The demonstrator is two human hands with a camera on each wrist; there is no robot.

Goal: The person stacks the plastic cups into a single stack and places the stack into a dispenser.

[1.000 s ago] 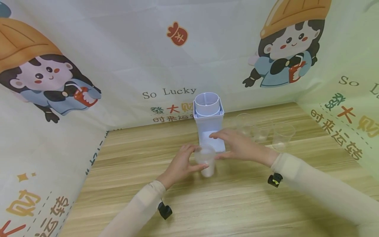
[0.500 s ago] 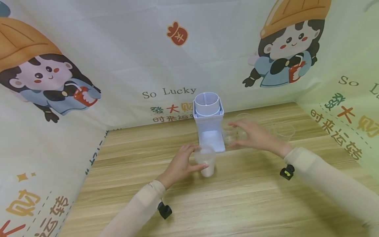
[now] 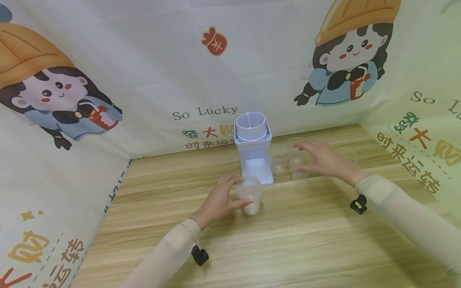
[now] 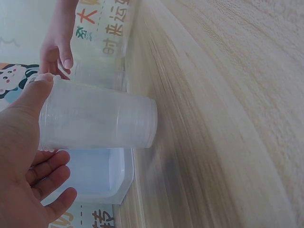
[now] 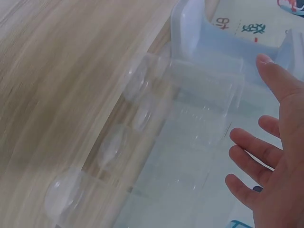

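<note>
In the head view my left hand [image 3: 217, 202] holds a stack of translucent plastic cups [image 3: 253, 206] near the rim, upright at the middle of the table. The left wrist view shows the thumb along the top of the cup stack [image 4: 99, 116] and the other fingers loosely bent below it. My right hand [image 3: 320, 158] is at a row of clear plastic cups [image 3: 299, 172], right of the dispenser. Seen from the right wrist, its thumb and fingers are spread apart beside the clear cups' rims [image 5: 232, 90], gripping none.
A pale lilac plastic dispenser [image 3: 256, 154] with a round tube on top stands at the back, close to the printed cloth [image 3: 151, 92]. The cloth walls rise at the back and both sides of the wooden table [image 3: 288, 248].
My right hand has moved right, from in front of the dispenser to farther along the row of clear cups. My left hand still holds the cup stack in the same place.
</note>
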